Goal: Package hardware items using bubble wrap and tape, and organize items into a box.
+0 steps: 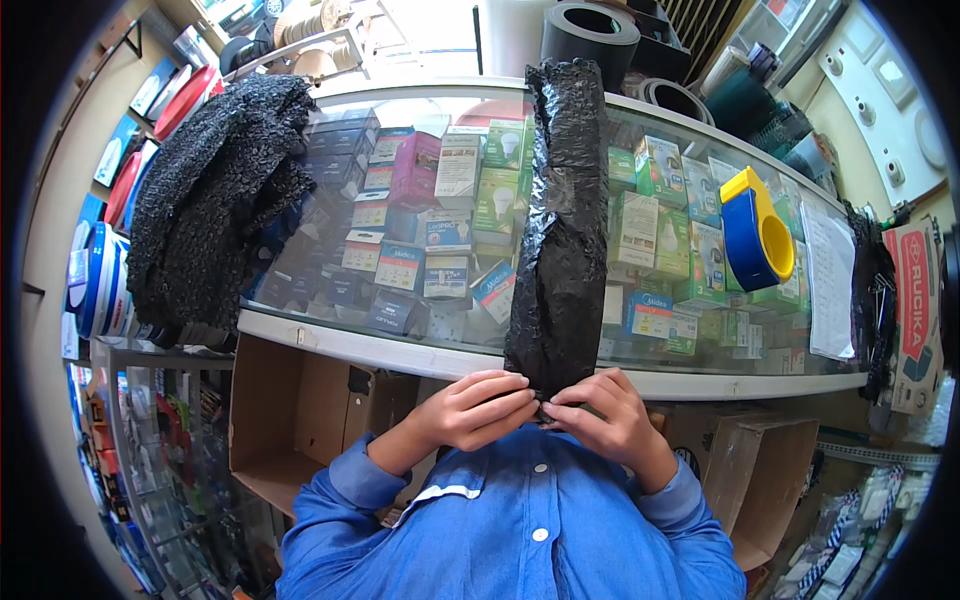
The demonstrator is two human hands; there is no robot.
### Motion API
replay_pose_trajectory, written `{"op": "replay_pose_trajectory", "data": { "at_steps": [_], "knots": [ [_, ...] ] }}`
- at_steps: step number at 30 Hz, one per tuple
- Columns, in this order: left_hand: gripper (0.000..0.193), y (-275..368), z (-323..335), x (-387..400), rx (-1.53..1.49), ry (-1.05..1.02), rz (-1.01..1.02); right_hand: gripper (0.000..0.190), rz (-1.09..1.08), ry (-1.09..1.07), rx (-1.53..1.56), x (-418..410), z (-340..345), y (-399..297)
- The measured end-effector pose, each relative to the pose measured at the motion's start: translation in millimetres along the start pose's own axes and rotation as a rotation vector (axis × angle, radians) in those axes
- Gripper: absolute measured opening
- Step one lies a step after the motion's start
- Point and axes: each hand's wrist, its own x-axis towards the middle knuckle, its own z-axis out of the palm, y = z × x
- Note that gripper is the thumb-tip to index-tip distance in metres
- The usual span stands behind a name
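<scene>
A long bundle in black plastic lies across the glass counter, its near end overhanging the white front edge. At that end my left hand pinches the plastic from the left. My right hand pinches it from the right, with the fingertips of both hands nearly touching. What the plastic wraps is hidden. A blue and yellow tape dispenser rests on the glass to the right. Crumpled black textured plastic sheeting is heaped at the counter's left end.
Light bulb boxes sit beneath the glass top. Papers and a printed cardboard box lie at the right. Open cardboard boxes stand below the counter on either side of me. Large rolls of sheet material stand behind it.
</scene>
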Motion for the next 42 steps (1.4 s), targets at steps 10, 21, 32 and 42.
{"op": "replay_pose_trajectory", "data": {
  "at_steps": [10, 21, 32, 42],
  "knots": [
    [0.019, 18.2, 8.6, -1.9, 0.534, 0.039, -0.100, 0.030, -0.022, -0.010, -0.030, -0.8, -0.4, 0.5],
    [0.021, 13.0, 4.0, 8.0, 0.362, 0.047, -0.221, 0.035, 0.100, 0.031, -0.256, 3.7, -0.9, -6.8],
    [0.028, 10.2, 3.8, 25.8, 0.271, -0.006, -0.387, 0.026, 0.019, 0.063, -0.488, 10.5, -10.5, -9.2],
    [0.027, 6.2, 0.8, 25.6, 0.004, 0.046, -0.505, 0.025, 0.123, -0.013, -0.471, 14.1, -4.1, -6.0]
  ]
}}
